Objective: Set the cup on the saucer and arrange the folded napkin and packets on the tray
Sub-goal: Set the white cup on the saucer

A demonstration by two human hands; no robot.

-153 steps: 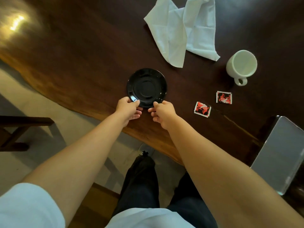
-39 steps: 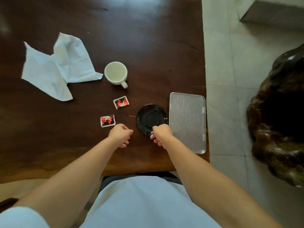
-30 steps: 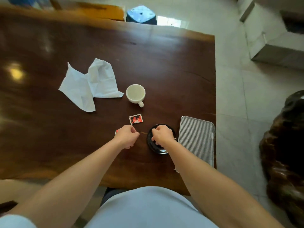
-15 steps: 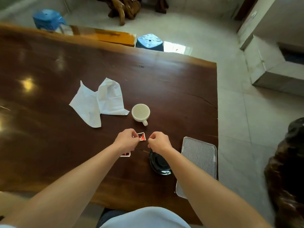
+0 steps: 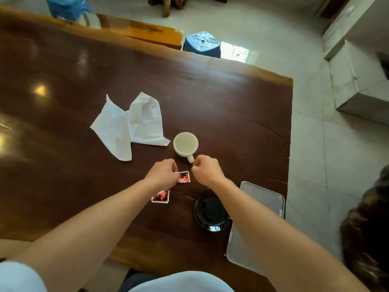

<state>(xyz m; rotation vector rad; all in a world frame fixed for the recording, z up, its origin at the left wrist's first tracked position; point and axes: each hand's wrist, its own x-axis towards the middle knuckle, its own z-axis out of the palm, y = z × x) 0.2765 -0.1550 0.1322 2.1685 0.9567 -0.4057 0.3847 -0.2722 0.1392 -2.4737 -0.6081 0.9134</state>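
While both hands hang over the table, this is how things lie:
Cup (image 5: 185, 144): white, upright on the dark table (image 5: 63, 175), handle at 5 o'clock.
Right hand (image 5: 207, 170): fingers curled in, holding nothing, just beside the handle.
Left hand (image 5: 163, 175): curled, touching the far packet (image 5: 184, 177); I cannot tell if it grips it.
Near packet (image 5: 161, 196): at 7 o'clock from the far one.
Saucer (image 5: 211, 211): black, bare, touching the tray (image 5: 261, 199).
Napkin (image 5: 130, 126): crumpled, at 10 o'clock from the cup.

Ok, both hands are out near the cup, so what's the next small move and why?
Probably close the right hand on the handle of the cup and lift it. That hand sits right beside the handle, holding nothing, and the cup stands on the table, not on the saucer, which lies bare beside the tray.
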